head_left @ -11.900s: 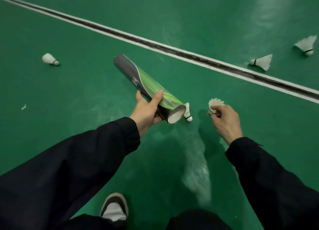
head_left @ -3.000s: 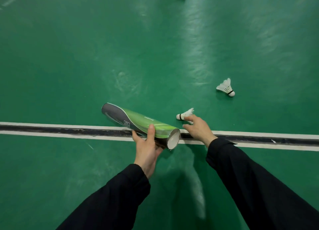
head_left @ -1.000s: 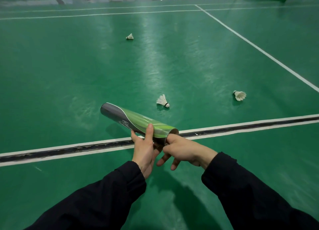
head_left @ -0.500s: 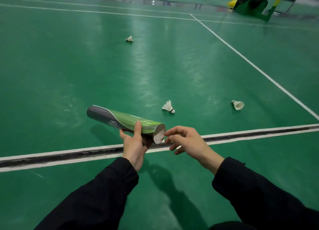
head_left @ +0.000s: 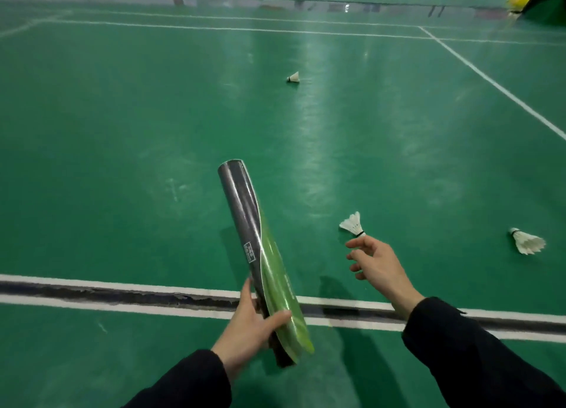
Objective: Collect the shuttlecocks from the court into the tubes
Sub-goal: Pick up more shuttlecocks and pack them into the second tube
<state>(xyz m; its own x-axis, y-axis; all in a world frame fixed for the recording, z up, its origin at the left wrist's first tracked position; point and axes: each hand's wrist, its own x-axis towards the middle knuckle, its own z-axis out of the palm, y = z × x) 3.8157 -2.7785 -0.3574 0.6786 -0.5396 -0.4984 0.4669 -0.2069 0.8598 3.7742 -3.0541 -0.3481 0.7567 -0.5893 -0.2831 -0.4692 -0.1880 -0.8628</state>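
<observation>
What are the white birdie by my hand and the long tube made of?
The shuttlecock looks like real white feathers: separate vanes fan out from a small rounded base with a dark band. The tube in the left hand is probably cardboard under a glossy grey-and-green printed wrap, since light streaks along it. The pictures cannot confirm either.

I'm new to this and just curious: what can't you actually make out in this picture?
- Tube contents: head view shows only its outside.
- Right hand fingertips against nearest shuttlecock: contact unclear.
- Left hand fingers: hidden behind the tube.
- Tube label: too small.
- Dark and yellow object: cut off by the frame corner.
</observation>
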